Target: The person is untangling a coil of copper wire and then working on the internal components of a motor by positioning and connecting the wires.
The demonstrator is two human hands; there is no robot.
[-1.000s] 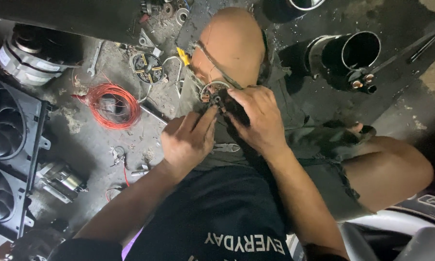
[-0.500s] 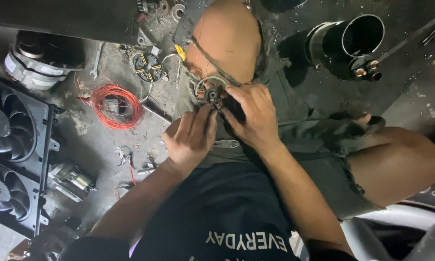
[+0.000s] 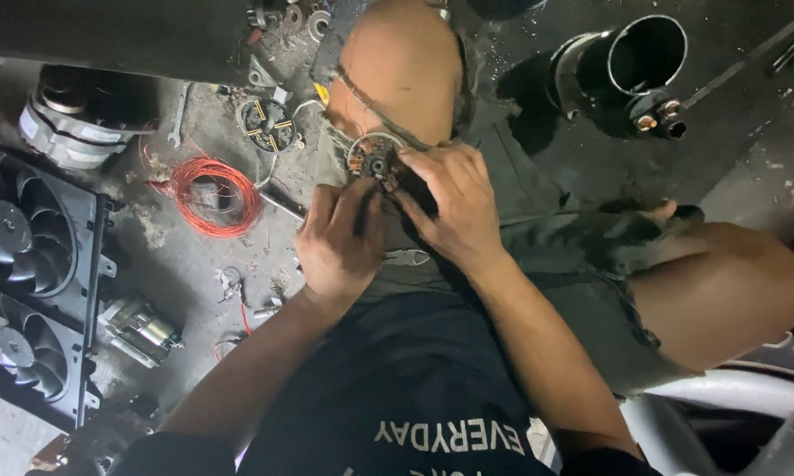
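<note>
Round brush-holder plate (image 3: 375,160): a small disc with copper-coloured fittings round a dark centre hole, held over the person's raised left knee (image 3: 399,70), just above the lap. The knee appeared to serve as a rest, keeping the part steady and close under the eyes.

Right hand (image 3: 452,204): closed over the plate's right edge, fingers curled round it, thumb toward the face; it seemed to carry the part's weight.

Left hand (image 3: 342,242): fingers bunched and pointed up at the plate's lower edge, tips touching or nearly so. Whether it pinched a small tool or piece could not be told.

On the concrete floor (image 3: 185,264), to the left, within arm's reach:
- coil of red wire (image 3: 212,196);
- second round plate with yellow fittings (image 3: 267,123);
- alternator-like housing (image 3: 71,128), ribbed, metal;
- twin black fan assembly (image 3: 27,291), lying flat;
- small cylindrical motor (image 3: 137,326);
- spanner (image 3: 178,115) and loose scraps.

Upper right: dark metal cylinder (image 3: 630,66), open-ended, lying on its side, well apart from the hands.
</note>
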